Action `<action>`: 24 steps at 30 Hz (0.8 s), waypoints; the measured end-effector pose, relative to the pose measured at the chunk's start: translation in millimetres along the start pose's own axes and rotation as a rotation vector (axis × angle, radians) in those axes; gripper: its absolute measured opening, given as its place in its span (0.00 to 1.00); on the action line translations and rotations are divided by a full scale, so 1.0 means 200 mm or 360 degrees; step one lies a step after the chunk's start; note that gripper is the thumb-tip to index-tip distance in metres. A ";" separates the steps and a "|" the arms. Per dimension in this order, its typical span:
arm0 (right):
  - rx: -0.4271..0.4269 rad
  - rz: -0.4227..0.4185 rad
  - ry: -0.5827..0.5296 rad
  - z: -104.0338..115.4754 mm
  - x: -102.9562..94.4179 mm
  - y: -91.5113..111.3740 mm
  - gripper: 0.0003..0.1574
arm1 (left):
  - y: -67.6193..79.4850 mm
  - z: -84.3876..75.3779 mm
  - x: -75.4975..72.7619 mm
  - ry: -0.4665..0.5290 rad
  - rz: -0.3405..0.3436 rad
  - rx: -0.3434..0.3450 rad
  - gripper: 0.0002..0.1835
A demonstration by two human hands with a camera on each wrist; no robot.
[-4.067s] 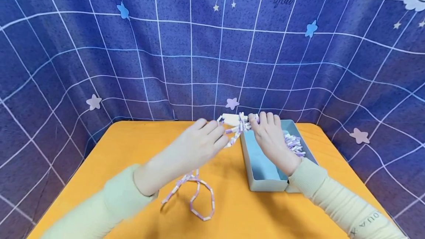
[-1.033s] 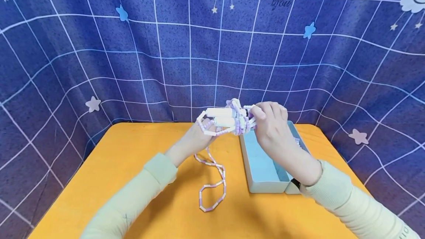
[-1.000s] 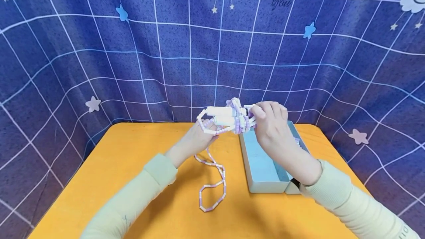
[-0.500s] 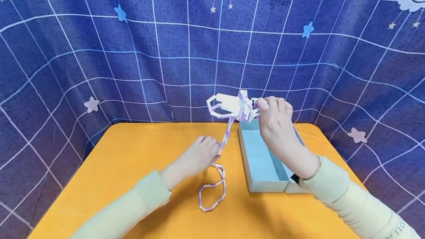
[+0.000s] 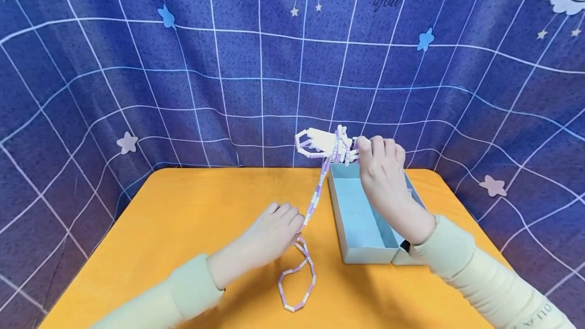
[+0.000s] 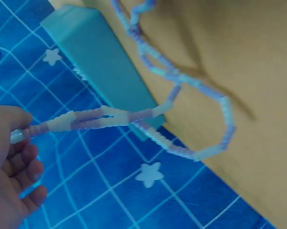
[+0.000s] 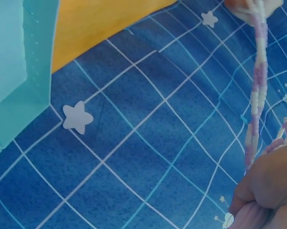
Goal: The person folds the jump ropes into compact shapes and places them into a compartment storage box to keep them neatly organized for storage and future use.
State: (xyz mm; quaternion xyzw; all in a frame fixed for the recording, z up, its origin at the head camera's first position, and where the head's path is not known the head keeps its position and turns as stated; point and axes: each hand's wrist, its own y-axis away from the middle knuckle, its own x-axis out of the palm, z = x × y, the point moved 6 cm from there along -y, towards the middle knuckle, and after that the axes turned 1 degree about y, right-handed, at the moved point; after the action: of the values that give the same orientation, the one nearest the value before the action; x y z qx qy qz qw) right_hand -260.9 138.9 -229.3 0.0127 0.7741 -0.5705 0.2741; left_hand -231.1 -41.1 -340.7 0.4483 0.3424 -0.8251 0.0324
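Observation:
A beaded jump rope in purple and white hangs between the two hands, its coils wrapped round the white handles (image 5: 321, 141). At the right end of this bundle my right hand (image 5: 385, 182) grips the beaded strands, holding it up above the far part of the table. Lower and to the left, my left hand (image 5: 269, 232) pinches a doubled strand (image 5: 315, 194) that runs down from the bundle. Below those fingers a loose loop (image 5: 294, 310) trails down over the tabletop. In the left wrist view, thumb and fingers (image 6: 25, 167) hold the doubled strand.
A light blue open box (image 5: 340, 240) with a divider stands on the orange table (image 5: 196, 207) at the right, partly behind the right forearm. A blue curtain (image 5: 228, 80) with white grid lines and stars surrounds the table's back and sides.
The left hand has moved from beside the handles down and toward me, drawing the doubled strand out. The right hand has lifted the bundle slightly. The loose loop has shifted nearer.

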 end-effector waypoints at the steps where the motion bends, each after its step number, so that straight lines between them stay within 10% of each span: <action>1: 0.0008 -0.0001 0.0019 0.00 0.01 0.00 0.09 | 0.00 -0.01 -0.02 -0.0007 0.0000 0.0003 0.13; 24: -0.0077 0.0196 0.0268 0.02 0.15 0.14 0.16 | -0.25 0.02 -0.49 -0.0322 -0.0272 0.0293 0.11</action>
State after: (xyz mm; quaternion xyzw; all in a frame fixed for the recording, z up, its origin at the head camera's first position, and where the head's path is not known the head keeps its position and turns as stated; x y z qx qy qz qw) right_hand -274.6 136.0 -267.2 0.1017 0.8057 -0.5307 0.2428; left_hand -193.2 -30.1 -238.9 0.3331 0.2973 -0.8937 -0.0448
